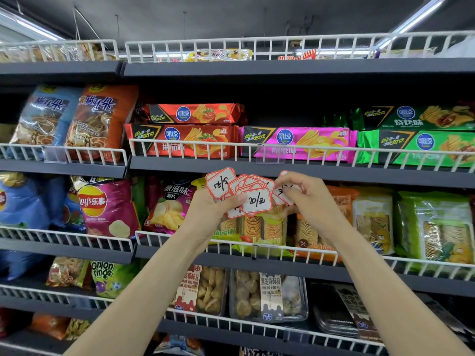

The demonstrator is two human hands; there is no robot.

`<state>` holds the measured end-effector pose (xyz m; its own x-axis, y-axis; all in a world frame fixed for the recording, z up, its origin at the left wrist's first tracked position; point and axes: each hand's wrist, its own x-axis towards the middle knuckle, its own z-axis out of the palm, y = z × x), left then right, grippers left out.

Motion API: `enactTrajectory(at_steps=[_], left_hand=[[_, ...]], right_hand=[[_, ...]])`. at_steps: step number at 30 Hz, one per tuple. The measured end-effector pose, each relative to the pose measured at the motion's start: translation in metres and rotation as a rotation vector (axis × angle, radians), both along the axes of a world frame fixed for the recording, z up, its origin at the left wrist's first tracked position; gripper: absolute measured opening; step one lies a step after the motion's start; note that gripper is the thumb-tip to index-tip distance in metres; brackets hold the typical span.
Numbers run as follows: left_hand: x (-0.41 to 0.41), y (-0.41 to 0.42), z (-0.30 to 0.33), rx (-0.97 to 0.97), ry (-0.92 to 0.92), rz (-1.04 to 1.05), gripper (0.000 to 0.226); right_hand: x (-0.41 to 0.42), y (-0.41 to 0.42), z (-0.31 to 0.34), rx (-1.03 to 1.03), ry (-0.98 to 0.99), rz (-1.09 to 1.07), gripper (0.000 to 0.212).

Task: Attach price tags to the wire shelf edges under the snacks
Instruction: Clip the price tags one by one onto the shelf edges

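At the centre of the frame a fanned stack of price tags (246, 195) is gripped in the left hand (213, 209), thumb pressed across the top card. One tag (284, 194) at the stack's right edge is pinched by the curled fingers of the right hand (305, 194). No tag is seen on the wire shelf edge (231, 147) above, where a clear holder (270, 156) is clipped. If two cards are drawn together, or the fan is loosened, tags could be dropped among the snacks (295, 142).
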<state>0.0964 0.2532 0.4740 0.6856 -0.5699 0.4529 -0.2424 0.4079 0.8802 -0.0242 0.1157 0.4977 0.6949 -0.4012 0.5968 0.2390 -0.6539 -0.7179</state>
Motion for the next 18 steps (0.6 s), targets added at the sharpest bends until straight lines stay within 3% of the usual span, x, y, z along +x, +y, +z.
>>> enactTrajectory(at_steps=[3, 10, 18], left_hand=[[0.0, -0.002, 0.002, 0.016, -0.021, 0.022, 0.015], [-0.002, -0.003, 0.004, 0.042, -0.01, -0.01, 0.017], [-0.003, 0.004, 0.011, -0.012, 0.027, 0.032, 0.015]], right_hand=[[0.005, 0.003, 0.002, 0.154, -0.037, 0.037, 0.025], [0.012, 0.007, 0.004, 0.068, -0.058, -0.002, 0.02], [0.011, 0.011, 0.002, 0.198, -0.145, 0.021, 0.02]])
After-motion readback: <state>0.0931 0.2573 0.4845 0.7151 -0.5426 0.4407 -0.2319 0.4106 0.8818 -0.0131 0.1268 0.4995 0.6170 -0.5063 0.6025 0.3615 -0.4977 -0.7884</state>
